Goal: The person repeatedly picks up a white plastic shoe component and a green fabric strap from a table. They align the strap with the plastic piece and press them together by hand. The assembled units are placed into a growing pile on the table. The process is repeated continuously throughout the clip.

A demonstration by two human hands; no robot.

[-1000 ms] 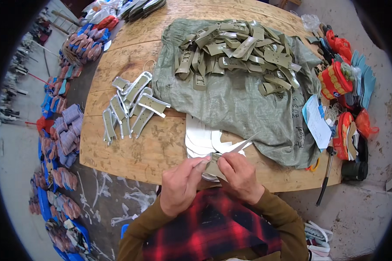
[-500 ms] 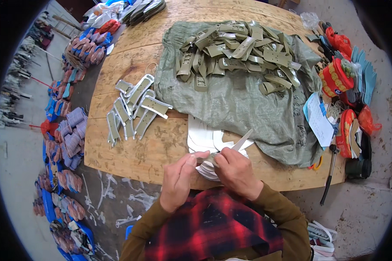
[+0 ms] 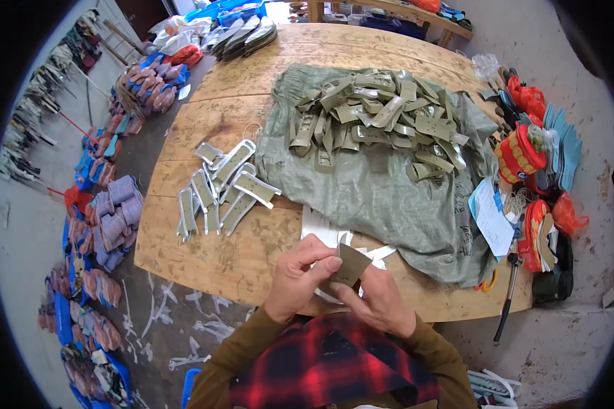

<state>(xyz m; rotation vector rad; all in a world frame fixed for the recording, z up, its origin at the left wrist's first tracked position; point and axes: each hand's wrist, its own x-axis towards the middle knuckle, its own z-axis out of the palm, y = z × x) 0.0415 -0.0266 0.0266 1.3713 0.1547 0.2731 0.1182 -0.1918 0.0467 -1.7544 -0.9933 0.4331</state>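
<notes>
An olive-green curved flat piece point(image 3: 351, 264) is held up between my two hands near the table's front edge. My left hand point(image 3: 295, 278) pinches its left side, thumb in front. The right hand point(image 3: 385, 300) grips the lower right side, its thumb near the bottom edge and its other fingers mostly hidden. Beneath and behind them lie white sheet-like pieces point(image 3: 317, 225), partly covered by the hands. To the left, several olive pieces with white edging point(image 3: 256, 185) lie in a loose group. A large heap of plain olive pieces point(image 3: 382, 109) rests farther back.
A green woven sack point(image 3: 341, 187) lies under the heap on the wooden table point(image 3: 164, 238). At the right edge are a hammer-like tool point(image 3: 506, 300), a written sheet point(image 3: 492, 221) and red containers point(image 3: 522, 153). Dark stacked pieces point(image 3: 245, 37) sit at the far left corner.
The olive piece has been raised and turned so its broad face shows. My right hand has moved lower, thumb now on the piece. The whole view has shifted, showing more of the far side.
</notes>
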